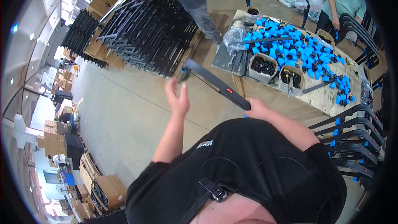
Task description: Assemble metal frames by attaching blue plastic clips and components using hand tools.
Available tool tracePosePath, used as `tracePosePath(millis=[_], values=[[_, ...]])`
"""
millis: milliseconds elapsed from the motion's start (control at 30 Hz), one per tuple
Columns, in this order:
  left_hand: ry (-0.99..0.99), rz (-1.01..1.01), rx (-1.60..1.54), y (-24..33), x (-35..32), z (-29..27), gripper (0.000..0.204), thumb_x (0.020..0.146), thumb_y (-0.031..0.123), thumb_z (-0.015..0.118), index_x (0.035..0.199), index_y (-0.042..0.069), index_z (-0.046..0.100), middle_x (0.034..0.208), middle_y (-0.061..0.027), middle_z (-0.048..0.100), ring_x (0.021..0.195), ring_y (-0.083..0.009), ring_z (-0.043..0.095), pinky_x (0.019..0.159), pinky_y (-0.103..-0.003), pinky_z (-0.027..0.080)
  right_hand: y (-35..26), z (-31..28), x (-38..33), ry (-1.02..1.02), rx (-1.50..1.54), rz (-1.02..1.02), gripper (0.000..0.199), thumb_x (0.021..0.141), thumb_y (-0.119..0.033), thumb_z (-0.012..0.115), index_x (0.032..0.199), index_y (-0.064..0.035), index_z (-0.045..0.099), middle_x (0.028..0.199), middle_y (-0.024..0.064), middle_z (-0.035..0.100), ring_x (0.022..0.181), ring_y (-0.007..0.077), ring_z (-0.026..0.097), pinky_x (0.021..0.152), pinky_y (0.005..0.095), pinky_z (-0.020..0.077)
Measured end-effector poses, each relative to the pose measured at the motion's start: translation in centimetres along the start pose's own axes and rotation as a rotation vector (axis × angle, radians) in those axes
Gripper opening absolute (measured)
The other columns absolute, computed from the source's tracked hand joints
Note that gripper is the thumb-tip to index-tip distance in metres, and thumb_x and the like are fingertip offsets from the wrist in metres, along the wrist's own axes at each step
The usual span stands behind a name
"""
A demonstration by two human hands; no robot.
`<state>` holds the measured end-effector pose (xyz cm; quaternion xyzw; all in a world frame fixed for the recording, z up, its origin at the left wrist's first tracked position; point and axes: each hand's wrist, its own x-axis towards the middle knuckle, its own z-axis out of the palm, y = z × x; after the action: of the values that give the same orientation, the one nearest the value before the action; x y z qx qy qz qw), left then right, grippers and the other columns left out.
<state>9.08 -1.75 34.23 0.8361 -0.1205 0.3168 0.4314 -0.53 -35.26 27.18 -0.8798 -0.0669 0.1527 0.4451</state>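
Observation:
My right hand (258,108) grips one end of a long black flat bar (215,83) with a small red mark on it. The bar slants up and to the left, over the floor, toward a stack of black metal frames. My left hand (178,97) is raised with its fingers spread, just below the bar's far end and not touching it. Nothing is in that hand.
A worktable (273,99) to the right carries several blue plastic pieces (290,45) and tubs of black screws (263,65). Curved black bars with blue fittings (350,128) lie at far right. A person bends over the black frame stack (145,29); another person stands top right. Cardboard boxes (107,188) stand lower left.

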Motion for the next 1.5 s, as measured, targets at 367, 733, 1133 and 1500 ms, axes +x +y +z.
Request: tracePosePath(millis=[367,733,1133,1500], values=[[-0.306,-0.195,-0.370,4.9,0.9,-2.6,0.031,0.102,0.018,0.049,0.080,-0.001,0.060,0.078,-0.0055,0.059,0.074,-0.0122,0.051,0.069,-0.028,0.040,-2.0,-5.1,-5.6,0.109,-0.112,0.007,0.033,0.071,-0.026,0.078,0.098,-0.0122,0.067,0.086,0.0140,0.070,0.087,0.0361,0.068,0.075,0.0467,0.0525],[-0.387,-0.131,-0.580,7.2,3.7,5.7,0.027,0.099,0.015,0.051,0.077,0.001,0.057,0.075,-0.0048,0.055,0.072,-0.0131,0.049,0.067,-0.028,0.040,-6.1,-13.2,-14.6,0.174,-0.216,0.069,0.039,0.072,-0.031,0.082,0.100,-0.0088,0.067,0.079,0.0162,0.067,0.079,0.0386,0.066,0.071,0.0477,0.0517],[-0.438,-0.147,-0.479,4.2,6.8,21.3,0.026,0.096,0.017,0.057,0.078,0.001,0.064,0.079,-0.0028,0.061,0.080,-0.0131,0.053,0.079,-0.027,0.040,1.6,-20.4,-13.9,0.500,-0.491,0.162,0.038,0.079,-0.031,0.078,0.103,-0.0058,0.064,0.094,0.0156,0.068,0.088,0.0363,0.066,0.079,0.0460,0.0516],[-0.491,-0.557,-0.564,3.0,11.0,25.2,0.025,0.091,0.025,0.065,0.078,0.004,0.067,0.077,-0.0014,0.062,0.068,-0.0109,0.053,0.057,-0.027,0.039,3.4,-23.6,-11.4,0.625,-0.219,0.373,0.040,0.072,-0.024,0.087,0.098,-0.0070,0.061,0.086,0.0102,0.064,0.076,0.0233,0.060,0.070,0.0374,0.0488]])
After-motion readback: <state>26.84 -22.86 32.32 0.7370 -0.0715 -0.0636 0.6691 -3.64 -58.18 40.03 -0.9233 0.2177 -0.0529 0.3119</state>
